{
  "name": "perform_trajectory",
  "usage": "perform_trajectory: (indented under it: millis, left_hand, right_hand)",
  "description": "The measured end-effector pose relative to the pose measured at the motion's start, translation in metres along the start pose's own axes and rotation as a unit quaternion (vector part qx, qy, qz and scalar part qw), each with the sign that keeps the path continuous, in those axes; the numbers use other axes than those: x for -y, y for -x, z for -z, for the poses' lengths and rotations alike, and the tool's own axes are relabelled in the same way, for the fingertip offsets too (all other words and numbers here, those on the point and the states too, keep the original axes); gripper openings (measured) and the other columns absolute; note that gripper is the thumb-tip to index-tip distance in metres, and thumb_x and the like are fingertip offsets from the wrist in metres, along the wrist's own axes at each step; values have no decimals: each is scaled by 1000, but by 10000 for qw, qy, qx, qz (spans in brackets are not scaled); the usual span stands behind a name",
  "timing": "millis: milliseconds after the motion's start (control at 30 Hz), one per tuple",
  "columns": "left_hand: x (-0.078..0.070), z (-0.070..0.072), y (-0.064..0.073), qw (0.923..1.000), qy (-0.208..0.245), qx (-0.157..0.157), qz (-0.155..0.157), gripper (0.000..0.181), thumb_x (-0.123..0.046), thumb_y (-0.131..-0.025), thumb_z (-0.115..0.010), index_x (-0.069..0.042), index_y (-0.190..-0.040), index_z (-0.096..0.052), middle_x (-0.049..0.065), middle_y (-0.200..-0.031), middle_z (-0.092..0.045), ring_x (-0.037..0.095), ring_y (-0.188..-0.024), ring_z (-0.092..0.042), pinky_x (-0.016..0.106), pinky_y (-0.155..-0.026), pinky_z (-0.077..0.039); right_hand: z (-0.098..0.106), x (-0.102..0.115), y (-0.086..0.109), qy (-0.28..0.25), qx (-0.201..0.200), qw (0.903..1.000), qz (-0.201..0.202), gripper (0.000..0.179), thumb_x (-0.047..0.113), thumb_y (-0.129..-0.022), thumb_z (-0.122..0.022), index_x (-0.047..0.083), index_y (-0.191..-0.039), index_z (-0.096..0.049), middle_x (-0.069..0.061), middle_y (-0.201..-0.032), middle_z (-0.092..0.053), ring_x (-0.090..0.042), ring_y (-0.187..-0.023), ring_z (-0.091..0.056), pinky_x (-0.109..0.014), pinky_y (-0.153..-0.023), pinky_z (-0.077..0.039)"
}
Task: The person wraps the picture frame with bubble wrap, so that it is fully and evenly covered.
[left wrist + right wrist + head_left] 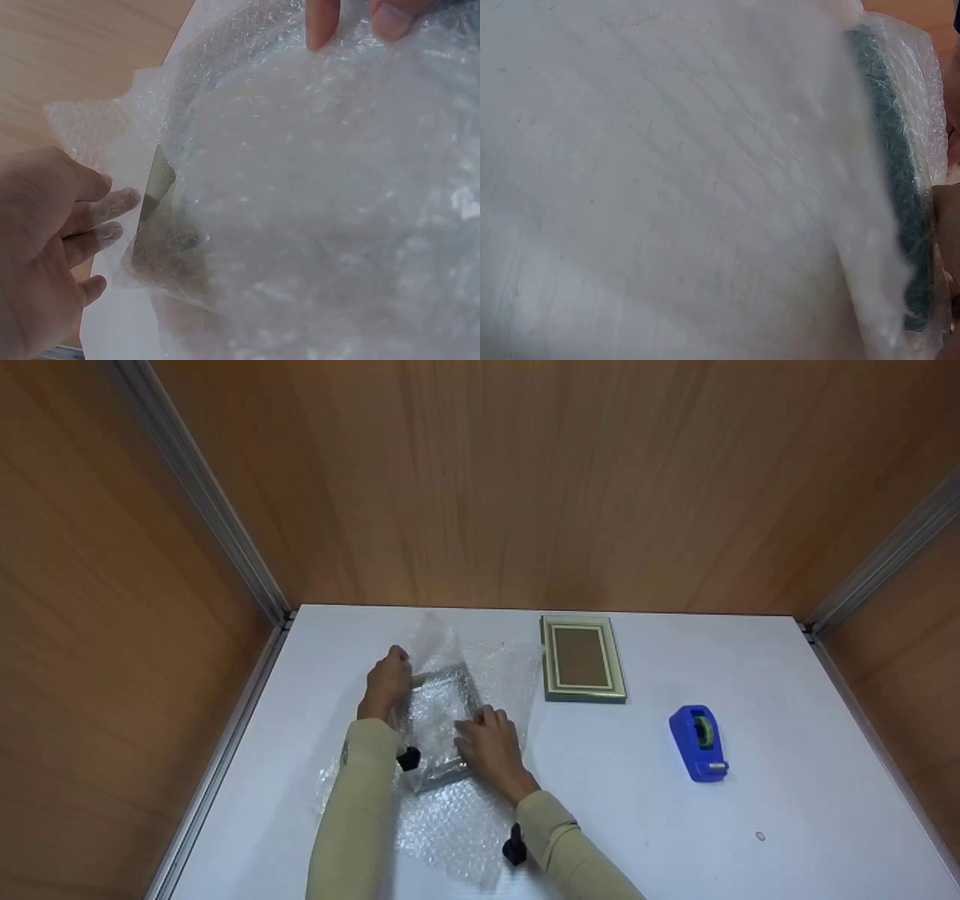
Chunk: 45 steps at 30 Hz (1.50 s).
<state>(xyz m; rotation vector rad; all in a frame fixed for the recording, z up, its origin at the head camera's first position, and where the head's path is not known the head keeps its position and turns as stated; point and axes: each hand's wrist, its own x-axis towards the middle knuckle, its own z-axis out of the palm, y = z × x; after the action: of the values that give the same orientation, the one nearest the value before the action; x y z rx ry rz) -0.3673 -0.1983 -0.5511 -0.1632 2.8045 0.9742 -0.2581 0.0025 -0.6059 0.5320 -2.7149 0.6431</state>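
Partly wrapped frame (442,712), bare frame (583,658), tape dispenser (697,744)

Work booth, I'd say — white table (615,810), wood-grain panels (525,480) behind and beside table, metal strips (199,472) rising from table's back corners.

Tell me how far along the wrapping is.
Partway. Done: bubble wrap covers most of one frame. In hand: the left hand is at the wrap's edge; the right hand touches its top. Remaining, probably: folding in the spread wrap, taping from the dispenser standing apart, perhaps wrapping the bare second frame.
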Motion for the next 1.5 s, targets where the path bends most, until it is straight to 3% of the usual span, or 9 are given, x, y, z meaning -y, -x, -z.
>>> perform_trajectory:
  millis: [167, 267, 467, 567, 700, 800, 967, 1200, 1500]
  left_hand:
    - [-7, -1, -1, 9977, -540, -304, -271, 42, -29, -97, -45, -11, -135, -43, 15, -124, -55, 32, -116, -50, 49, -97, -37]
    - [-13, -1, 1, 9956, -783, -326, -391, 40, -29, -97, -45, -11, -132, -49, 14, -121, -55, 31, -114, -50, 47, -97, -38]
    - [-24, 3, 3, 9974, -113, -110, -704, 27, -14, -98, -42, -5, -118, -57, 12, -113, -61, 26, -110, -55, 40, -95, -43]
    - [-29, 4, 3, 9964, 71, -212, -822, 28, -15, -98, -41, -8, -120, -56, 9, -105, -63, 23, -100, -59, 38, -90, -46]
    - [-32, 6, 4, 9927, -157, -499, -1088, 28, -16, -97, -45, -11, -122, -57, 6, -97, -65, 19, -86, -60, 35, -79, -49]
    - [-33, 7, 7, 9891, -401, -666, -1250, 22, -16, -95, -50, -12, -114, -62, 4, -93, -65, 17, -82, -59, 34, -74, -50]
    - [-37, 10, 13, 9855, -582, -713, -1427, 15, -13, -96, -48, -9, -100, -62, 4, -79, -62, 17, -69, -53, 32, -63, -47]
    - [-40, 9, 22, 9829, -806, -409, -1606, 38, -2, -92, -52, -20, -126, -56, 5, -115, -63, 20, -104, -59, 36, -88, -49]
    - [-36, 3, 30, 9717, -1294, -586, -1885, 30, -4, -92, -52, -18, -113, -67, 4, -113, -65, 21, -104, -60, 36, -86, -50]
  right_hand:
    - [-1, 1, -1, -54, -113, 9999, 52, 25, 32, -83, -66, 23, -106, -70, -2, -96, -50, -17, -84, -43, -33, -68, -39]
    - [-2, 0, 0, -41, -194, 9997, 106, 25, 32, -83, -67, 23, -105, -70, -2, -96, -50, -17, -83, -44, -32, -67, -39]
    - [-5, 1, -2, -36, -410, 9989, 236, 24, 30, -81, -69, 22, -103, -71, -2, -93, -51, -18, -80, -44, -33, -65, -40]
    - [-4, 1, -3, -31, -397, 9989, 248, 24, 31, -81, -68, 22, -103, -71, -2, -94, -52, -19, -81, -45, -34, -66, -41]
    - [-5, 3, -3, 61, -127, 9998, 147, 24, 33, -83, -66, 25, -106, -70, -1, -97, -51, -18, -84, -45, -33, -68, -42]
    - [-5, 5, -4, 121, 43, 9999, 61, 25, 34, -84, -64, 27, -107, -69, -1, -98, -51, -18, -86, -45, -33, -69, -42]
    - [-6, 4, -6, 151, -126, 9997, 133, 23, 31, -83, -66, 25, -105, -69, -3, -97, -53, -20, -85, -47, -35, -67, -42]
    - [-7, 1, -10, 288, -154, 9990, 309, 29, 28, -87, -62, 28, -117, -64, -6, -95, -52, -21, -80, -44, -35, -62, -39]
    - [-9, 3, -14, 266, -13, 9995, 165, 28, 26, -90, -58, 29, -117, -65, -8, -95, -50, -23, -80, -41, -36, -62, -34]
